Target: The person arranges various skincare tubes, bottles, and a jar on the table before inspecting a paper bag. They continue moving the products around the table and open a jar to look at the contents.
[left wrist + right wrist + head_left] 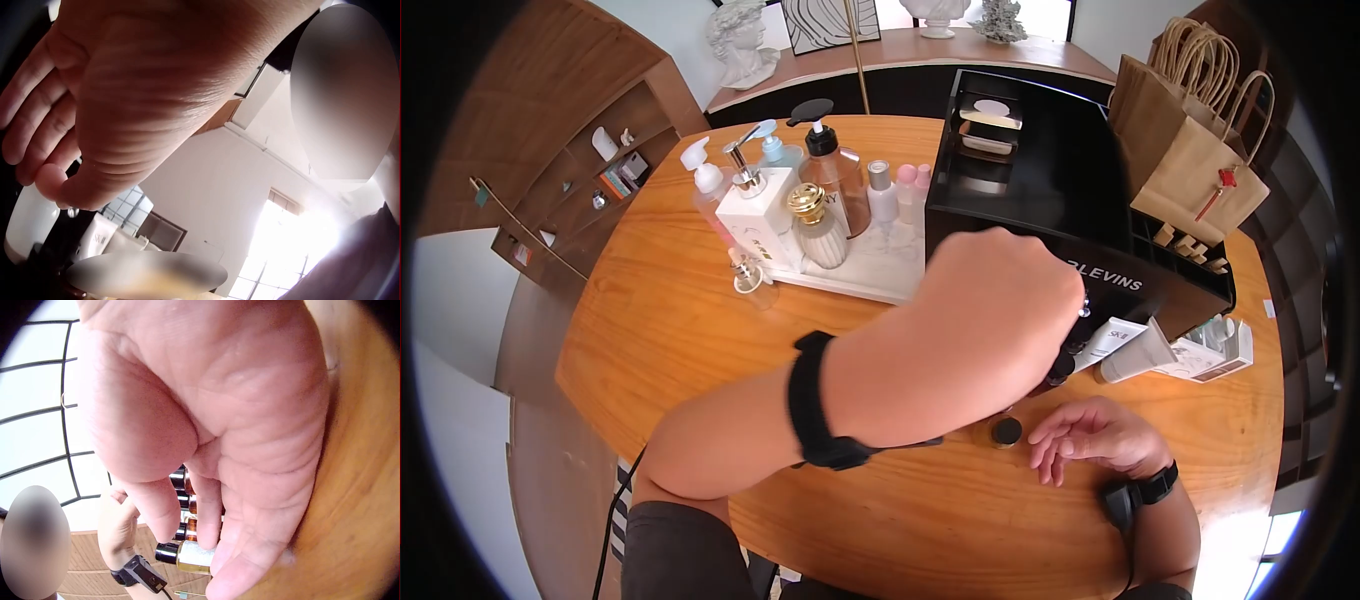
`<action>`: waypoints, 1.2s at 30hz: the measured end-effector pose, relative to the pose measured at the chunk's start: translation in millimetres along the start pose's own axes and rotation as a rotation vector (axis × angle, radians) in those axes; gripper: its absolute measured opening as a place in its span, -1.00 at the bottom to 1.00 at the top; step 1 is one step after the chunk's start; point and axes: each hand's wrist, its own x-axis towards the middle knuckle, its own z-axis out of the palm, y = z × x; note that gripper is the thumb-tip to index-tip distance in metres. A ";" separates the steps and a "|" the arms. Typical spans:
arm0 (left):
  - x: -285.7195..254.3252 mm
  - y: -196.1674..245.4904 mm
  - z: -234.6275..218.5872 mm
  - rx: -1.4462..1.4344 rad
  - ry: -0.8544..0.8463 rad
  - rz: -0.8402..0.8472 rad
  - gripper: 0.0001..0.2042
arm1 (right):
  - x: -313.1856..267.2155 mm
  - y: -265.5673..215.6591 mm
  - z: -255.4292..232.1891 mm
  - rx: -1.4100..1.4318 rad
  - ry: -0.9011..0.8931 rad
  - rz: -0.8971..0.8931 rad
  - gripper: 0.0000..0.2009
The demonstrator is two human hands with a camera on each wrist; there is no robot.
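Note:
My left hand (1005,300) reaches across in front of the black box (1040,150), back of the hand up. Its fingers are hidden from the head view. In the left wrist view, the thumb and fingers grip the top of a frosted white bottle (31,222). My right hand (1100,437) rests over the table with its fingers loosely bent and nothing in them. Just left of its fingertips stands a small bottle with a black cap (1006,432). The right wrist view shows a bottle with a white label (195,556) and several brown bottles (191,503) in a row beyond the fingers.
A marble tray (830,282) with pump bottles stands left of the box; a small glass bottle (752,284) is before it. White tubes (1135,355) and a white carton (1215,352) lie at the box's right front. Paper bags (1190,140) stand behind.

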 end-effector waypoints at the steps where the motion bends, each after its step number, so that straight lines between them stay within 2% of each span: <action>1: -3.9 -2.6 -10.9 0.016 0.000 -0.029 -0.85 | 0.0 -0.2 -0.5 0.000 -0.001 0.001 -0.66; 4: -24.4 -15.6 -47.2 0.129 0.099 -0.166 -0.91 | -1.0 2.9 -1.0 0.021 0.003 -0.004 -0.67; 5: -30.8 -13.8 -67.1 0.106 0.088 -0.238 -0.90 | -1.1 2.4 -1.2 0.016 0.001 -0.006 -0.67; 6: -39.4 -16.8 -77.3 0.029 0.151 -0.313 -0.90 | -1.2 2.1 -1.2 0.011 -0.001 -0.009 -0.67; 8: -52.9 -29.6 -100.0 0.000 0.156 -0.305 -0.89 | -1.0 -0.3 0.2 0.019 0.006 -0.003 -0.67; 10: -58.3 -39.8 -110.2 -0.016 0.212 -0.453 -0.86 | -0.4 -0.5 1.2 0.017 0.009 0.007 -0.67; 11: -55.5 -45.5 -109.8 -0.016 0.212 -0.454 -0.86 | -0.4 -0.4 1.2 0.025 0.013 0.005 -0.67; 13: -48.8 -64.4 -101.8 0.196 0.107 -0.319 -0.82 | 0.6 -1.4 1.5 0.023 0.011 0.010 -0.68; 14: -43.6 -71.9 -94.3 0.197 0.112 -0.327 -0.82 | 0.8 -0.7 2.0 0.035 0.016 -0.004 -0.68; 16: -26.3 -85.1 -72.9 0.426 -0.022 -0.339 -0.80 | 0.0 0.4 2.7 0.042 0.018 -0.020 -0.68; 18: -13.6 -101.3 -54.3 0.476 -0.071 -0.354 -0.82 | -0.7 0.9 2.7 0.038 0.030 -0.023 -0.69; 23: -6.6 -141.1 -15.0 0.427 0.023 -0.273 -0.84 | -1.3 2.8 -0.1 0.027 0.030 -0.011 -0.66; 36: -1.0 -145.1 4.1 0.311 -0.007 -0.303 -0.84 | 0.5 2.3 -0.2 0.072 0.022 -0.002 -0.66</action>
